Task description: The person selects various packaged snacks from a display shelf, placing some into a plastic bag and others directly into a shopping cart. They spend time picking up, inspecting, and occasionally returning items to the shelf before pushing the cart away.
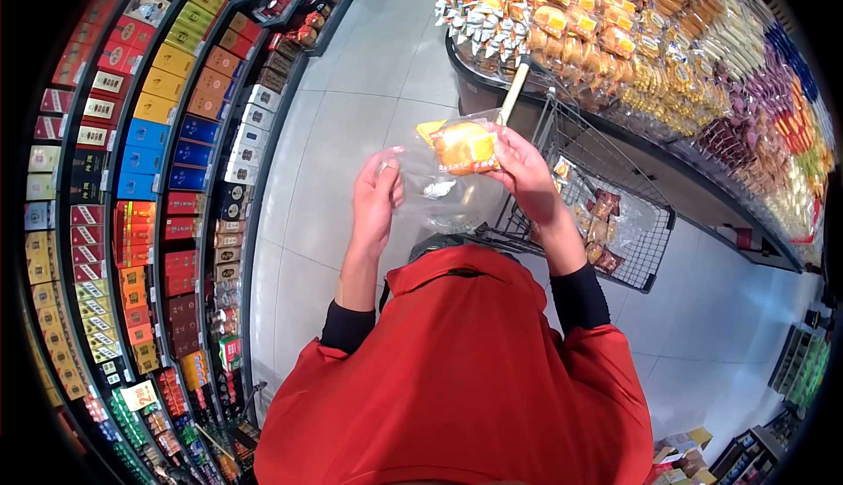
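Observation:
A clear plastic bag [443, 195] hangs in front of me, held up by both hands. My left hand [376, 202] pinches the bag's left edge. My right hand [525, 173] grips its right side together with an orange wrapped pastry [464, 146] near the bag's top. A small silvery packet lies inside the bag lower down. I wear a red top with black sleeves.
A wire shopping cart [606, 213] with several wrapped snacks stands right of my hands. Behind it a curved display [650, 37] is piled with packaged pastries. Shelves of boxed goods [158, 177] line the left. Pale tiled floor [351, 81] runs between them.

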Demonstrator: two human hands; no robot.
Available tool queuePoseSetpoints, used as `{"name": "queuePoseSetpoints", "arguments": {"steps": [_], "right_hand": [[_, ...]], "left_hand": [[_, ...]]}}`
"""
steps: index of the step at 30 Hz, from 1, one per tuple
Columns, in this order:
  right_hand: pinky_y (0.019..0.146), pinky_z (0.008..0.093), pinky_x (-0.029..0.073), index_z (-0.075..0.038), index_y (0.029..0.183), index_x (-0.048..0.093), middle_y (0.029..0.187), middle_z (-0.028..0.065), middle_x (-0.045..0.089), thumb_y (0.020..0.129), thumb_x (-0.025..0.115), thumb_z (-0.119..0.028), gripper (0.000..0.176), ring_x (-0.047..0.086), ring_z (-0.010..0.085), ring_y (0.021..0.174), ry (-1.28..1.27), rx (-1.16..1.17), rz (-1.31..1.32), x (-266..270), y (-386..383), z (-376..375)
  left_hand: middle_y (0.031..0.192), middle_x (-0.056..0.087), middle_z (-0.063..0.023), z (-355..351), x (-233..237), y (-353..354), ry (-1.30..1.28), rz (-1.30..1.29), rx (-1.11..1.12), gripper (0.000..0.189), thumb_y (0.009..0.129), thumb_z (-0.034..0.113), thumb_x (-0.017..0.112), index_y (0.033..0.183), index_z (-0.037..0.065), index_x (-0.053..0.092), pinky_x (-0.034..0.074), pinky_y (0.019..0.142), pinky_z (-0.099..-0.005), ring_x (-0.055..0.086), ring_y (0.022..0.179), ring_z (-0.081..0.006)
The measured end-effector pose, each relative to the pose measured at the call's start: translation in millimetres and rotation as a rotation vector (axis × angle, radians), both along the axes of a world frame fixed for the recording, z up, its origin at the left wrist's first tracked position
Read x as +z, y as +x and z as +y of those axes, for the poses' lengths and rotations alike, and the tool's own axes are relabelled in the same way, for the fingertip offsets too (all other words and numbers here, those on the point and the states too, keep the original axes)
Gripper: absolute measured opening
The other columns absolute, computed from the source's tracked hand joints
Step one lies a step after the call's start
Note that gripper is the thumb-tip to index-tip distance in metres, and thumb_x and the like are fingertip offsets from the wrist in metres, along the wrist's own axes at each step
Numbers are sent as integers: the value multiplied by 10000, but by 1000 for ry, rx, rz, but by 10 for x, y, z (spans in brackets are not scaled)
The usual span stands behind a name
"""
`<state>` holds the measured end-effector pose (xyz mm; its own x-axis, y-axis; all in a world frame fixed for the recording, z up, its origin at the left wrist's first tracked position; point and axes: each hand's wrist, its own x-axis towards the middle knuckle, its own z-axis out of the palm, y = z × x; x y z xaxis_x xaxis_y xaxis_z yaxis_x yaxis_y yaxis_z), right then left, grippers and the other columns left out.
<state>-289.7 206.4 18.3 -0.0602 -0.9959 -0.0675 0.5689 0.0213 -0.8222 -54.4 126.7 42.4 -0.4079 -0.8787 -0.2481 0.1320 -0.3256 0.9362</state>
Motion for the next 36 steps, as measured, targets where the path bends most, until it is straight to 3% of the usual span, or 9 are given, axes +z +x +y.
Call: {"name": "queuePoseSetpoints", "arguments": {"steps": [10,14,16,20,21,25,28,30,36], "right_hand": [[1019,361,496,13,1431,419,1331,124,583,1063,480,-229,444,598,195,1205,-31,-9,-68,-29,10,-23],[1020,351,508,-13,1441,413,1358,121,563,1049,495,-164,428,617,202,1171,-48,-58,-24,-82,124,-43],[1062,363,467,-17,1456,390,1424,119,507,1039,503,-136,448,559,208,1252,-163,32,-193,-253,100,-42],[1131,365,378,2,1466,362,1429,115,481,1024,496,-72,468,454,211,1362,-208,-30,180,-293,120,7],[1143,373,362,-9,1469,362,1442,115,468,996,570,-74,521,431,214,1381,-152,7,53,-259,129,16],[1094,361,416,-27,1432,436,1392,93,522,897,740,-107,621,498,214,1321,-137,-28,369,-259,93,16],[1063,354,443,-18,1383,499,1339,85,561,889,742,-88,556,533,198,1276,-98,-22,452,-209,-69,-23],[1058,341,456,-8,1352,529,1291,86,591,881,734,-49,515,555,189,1245,-160,-70,515,-178,-272,-34],[1083,329,448,-13,1303,523,1317,100,593,877,706,12,465,545,198,1263,22,-610,374,-435,-1374,-177]], "left_hand": [[672,366,95,67,-52,-57,24,-19,-119,274,1031,174,537,1265,47,601,229,505,-217,302,566,-19],[759,480,92,121,-73,-85,-36,-94,-148,367,987,189,628,1316,34,583,287,532,-200,384,623,-9],[828,539,85,141,-68,-131,-74,-176,-119,435,949,186,689,1336,23,574,324,559,-189,429,668,-6],[859,561,80,128,-113,-140,-82,-209,-110,440,917,147,727,1312,11,590,344,576,-183,449,688,-5],[851,563,80,123,-135,-125,-67,-202,-107,421,911,133,731,1292,10,601,341,574,-183,450,683,-3],[806,555,85,123,-179,-173,-52,-183,-77,359,904,98,731,1239,19,628,323,553,-191,437,656,8],[767,525,89,83,-208,-153,-16,-193,-94,312,931,116,699,1225,33,635,300,542,-199,406,625,3],[751,499,86,50,-221,-136,3,-171,-52,304,951,132,673,1238,42,626,289,541,-201,385,612,-6],[692,379,71,-174,-309,89,7,-41,67,317,1016,152,570,1315,50,561,258,531,-212,318,582,-30]]}}
